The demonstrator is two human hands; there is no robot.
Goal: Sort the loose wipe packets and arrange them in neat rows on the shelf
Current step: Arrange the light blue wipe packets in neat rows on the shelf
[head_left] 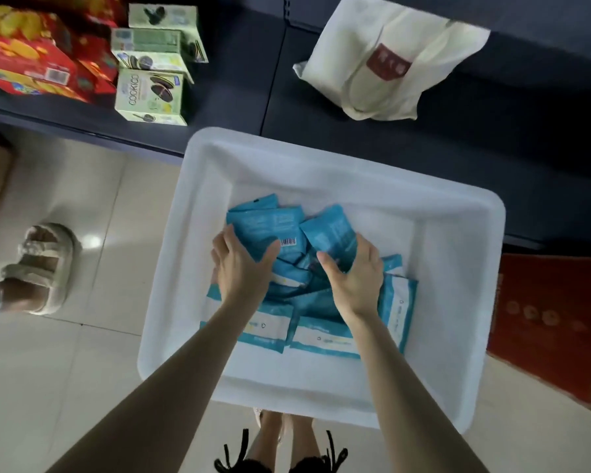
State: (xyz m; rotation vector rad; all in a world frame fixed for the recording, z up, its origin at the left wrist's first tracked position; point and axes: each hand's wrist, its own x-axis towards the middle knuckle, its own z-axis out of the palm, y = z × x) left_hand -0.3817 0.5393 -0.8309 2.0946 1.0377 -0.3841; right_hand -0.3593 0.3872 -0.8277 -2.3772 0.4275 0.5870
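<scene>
One tub (321,162), two hands (241,268) (354,278) — gripping wipe packets (263,218)

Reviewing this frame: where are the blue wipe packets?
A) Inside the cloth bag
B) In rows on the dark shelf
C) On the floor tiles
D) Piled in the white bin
D: the blue wipe packets lie jumbled inside the white bin, where the left hand and right hand grip them.
</scene>
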